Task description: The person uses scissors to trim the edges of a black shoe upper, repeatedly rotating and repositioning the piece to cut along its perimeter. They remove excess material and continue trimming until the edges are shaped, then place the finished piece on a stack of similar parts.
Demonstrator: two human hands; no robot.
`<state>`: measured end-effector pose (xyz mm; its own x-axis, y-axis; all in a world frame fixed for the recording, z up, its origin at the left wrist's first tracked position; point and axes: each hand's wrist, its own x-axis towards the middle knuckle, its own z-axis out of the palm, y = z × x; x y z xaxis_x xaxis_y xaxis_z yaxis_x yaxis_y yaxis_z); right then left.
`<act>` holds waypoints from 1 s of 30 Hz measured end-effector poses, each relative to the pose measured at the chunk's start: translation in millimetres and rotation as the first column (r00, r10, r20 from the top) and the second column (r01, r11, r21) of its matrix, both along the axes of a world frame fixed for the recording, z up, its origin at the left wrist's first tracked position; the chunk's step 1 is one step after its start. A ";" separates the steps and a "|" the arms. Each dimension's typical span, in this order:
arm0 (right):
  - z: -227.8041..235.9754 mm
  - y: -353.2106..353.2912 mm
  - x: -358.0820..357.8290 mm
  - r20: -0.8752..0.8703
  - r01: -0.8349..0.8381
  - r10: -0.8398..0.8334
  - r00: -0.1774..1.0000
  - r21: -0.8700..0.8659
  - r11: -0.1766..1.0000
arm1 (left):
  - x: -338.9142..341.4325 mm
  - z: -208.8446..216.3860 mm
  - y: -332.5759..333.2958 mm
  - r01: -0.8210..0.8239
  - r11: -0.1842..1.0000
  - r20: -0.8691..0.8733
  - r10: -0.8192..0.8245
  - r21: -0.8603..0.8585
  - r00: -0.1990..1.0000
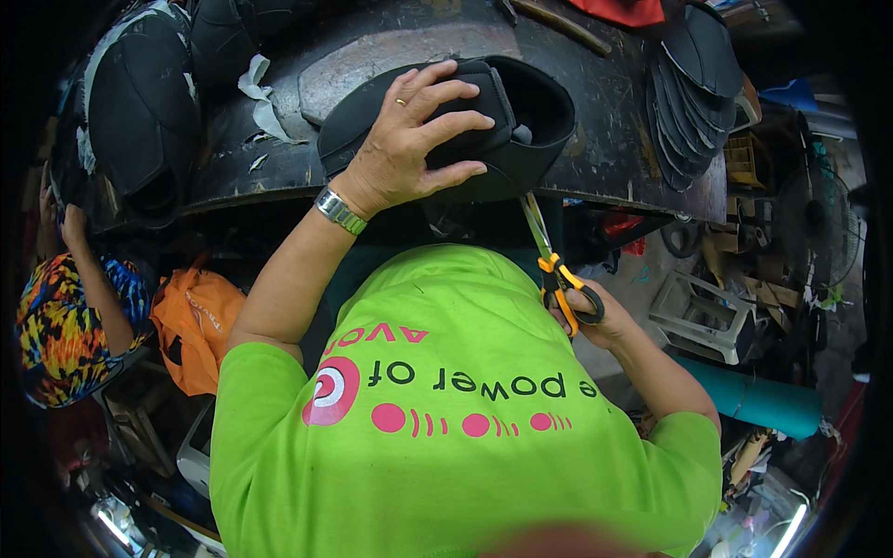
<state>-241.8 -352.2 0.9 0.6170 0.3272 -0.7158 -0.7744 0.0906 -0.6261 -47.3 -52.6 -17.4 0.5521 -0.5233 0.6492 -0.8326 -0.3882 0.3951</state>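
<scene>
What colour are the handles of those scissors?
The scissors' handles are yellow-orange and black, showing best in the head view, the only one.

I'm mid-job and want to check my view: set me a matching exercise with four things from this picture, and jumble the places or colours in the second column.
Column 1
1. Scissors
2. Black pouch-like piece
3. Bag
4. Rolled sheet

Column 2
A. Teal, at the picture's lower right
B. Held in the right hand
C. Touched by the left hand, at the table edge
D. Orange, toward the picture's left

Right pairs: 1-B, 2-C, 3-D, 4-A
</scene>
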 end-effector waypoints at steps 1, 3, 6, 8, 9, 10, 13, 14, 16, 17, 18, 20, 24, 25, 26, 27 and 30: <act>1.4 -3.5 -4.2 -0.011 -0.004 0.004 1.000 -0.016 1.000 | 0.4 0.1 -0.8 -0.003 1.000 0.006 0.003 -0.014 1.000; 1.9 -6.4 -11.2 0.009 0.019 -0.019 1.000 -0.030 0.999 | 0.6 0.8 -0.8 0.019 1.000 0.003 -0.019 0.012 1.000; -4.5 -3.9 -13.8 0.045 0.037 -0.033 0.998 -0.077 0.996 | -4.8 1.1 -1.2 0.028 0.988 -0.019 -0.026 0.153 0.999; -9.6 -1.7 -12.7 0.054 0.058 -0.054 0.997 -0.076 0.995 | -10.7 -0.5 -1.6 0.046 0.956 -0.068 -0.027 0.290 0.997; -11.7 -0.5 -12.5 0.049 0.067 -0.063 0.997 -0.069 0.995 | -14.0 -2.1 -2.0 0.024 0.933 -0.067 0.000 0.360 0.998; -14.1 1.2 -12.2 0.045 0.076 -0.073 0.996 -0.063 0.995 | -18.1 -4.1 -3.2 -0.005 0.900 -0.054 0.032 0.437 0.998; -17.2 2.2 -11.8 0.035 0.092 -0.091 0.995 -0.047 0.995 | -27.2 -10.7 -10.4 -0.165 0.845 0.119 0.122 0.508 0.985; -17.2 1.6 -11.8 0.028 0.091 -0.090 0.996 -0.039 0.995 | -29.7 -11.6 -12.7 -0.223 0.817 0.176 0.150 0.532 0.973; -15.6 -0.5 -11.2 0.003 0.057 -0.056 0.998 -0.048 0.997 | -33.1 -9.8 -13.6 -0.093 0.867 -0.004 0.108 0.490 0.994; -14.1 -1.9 -10.6 -0.010 0.037 -0.037 0.999 -0.051 0.998 | -33.6 -7.2 -13.2 -0.069 0.907 -0.025 0.087 0.416 0.996; -11.7 -3.1 -10.9 -0.011 0.010 -0.011 1.000 -0.059 0.998 | -34.0 -3.8 -13.6 -0.054 0.926 -0.062 0.083 0.374 0.995; -6.5 -3.9 -10.1 -0.017 -0.045 0.044 0.999 -0.074 0.996 | -31.1 5.1 -13.4 -0.053 0.952 -0.080 0.081 0.302 0.993; -0.4 2.6 3.2 0.040 0.000 -0.001 0.999 0.021 1.000 | -27.1 21.4 -10.7 0.071 0.979 -0.183 -0.035 0.192 0.983; 0.9 4.5 8.5 0.092 -0.003 -0.003 0.996 0.066 0.998 | -29.0 23.3 -11.9 0.104 0.973 -0.192 -0.064 0.207 0.979; -2.1 9.6 16.7 0.125 -0.011 -0.003 0.992 0.111 0.994 | -33.2 24.3 -13.4 0.133 0.967 -0.206 -0.088 0.216 0.975; -4.7 14.2 24.7 0.162 -0.026 -0.001 0.987 0.166 0.986 | -37.2 24.5 -14.9 0.161 0.959 -0.226 -0.108 0.232 0.968; -16.1 31.8 39.9 0.201 0.021 -0.086 0.976 0.306 0.952 | -43.5 23.5 -16.9 0.201 0.944 -0.247 -0.136 0.261 0.959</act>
